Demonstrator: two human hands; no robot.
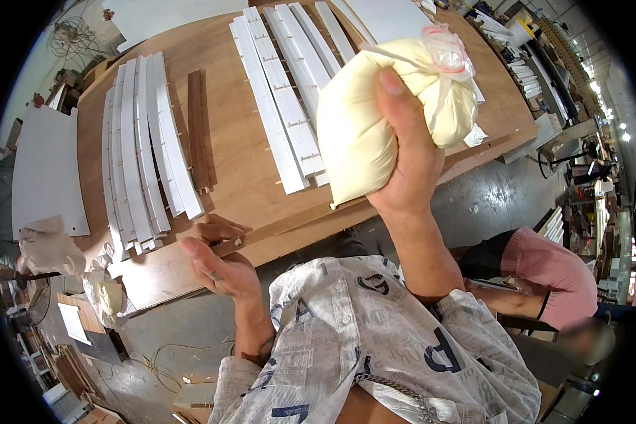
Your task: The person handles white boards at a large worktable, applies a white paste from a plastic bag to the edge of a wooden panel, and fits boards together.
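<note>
A person in a loose, pale shirt with dark printed patterns (343,304) works at a brown wooden bench (226,141) in a crowded workshop. The right hand (410,134) is clamped around a bulging clear plastic bag of pale-yellow filling (353,120), raised above the near right part of the bench. The thumb presses into the bag's front, its knotted, red-edged clear top (449,53) juts out at upper right, and a lower corner narrows to a small tip. The left hand (222,261), thumb and fingers curled toward each other, is at the bench's near edge, where a small pale peg (238,241) shows at the fingertips; whether the grip is closed on it cannot be told.

Across the bench lie two groups of long white strips, one at left (128,141) and one nearer the middle (284,99), small wooden pegs jutting from their edges. Dark brown strips (199,127) lie between the groups, just beside the left one. A white panel (46,169) stretches along the far left, near a crumpled beige wrapping (49,244). A second plastic bag with pale-yellow contents (106,293) is at the bench's left corner. At right, a co-worker in a pink top (551,268) is near shelves of stock; thin cable (152,364) trails over the grey floor (487,198).
</note>
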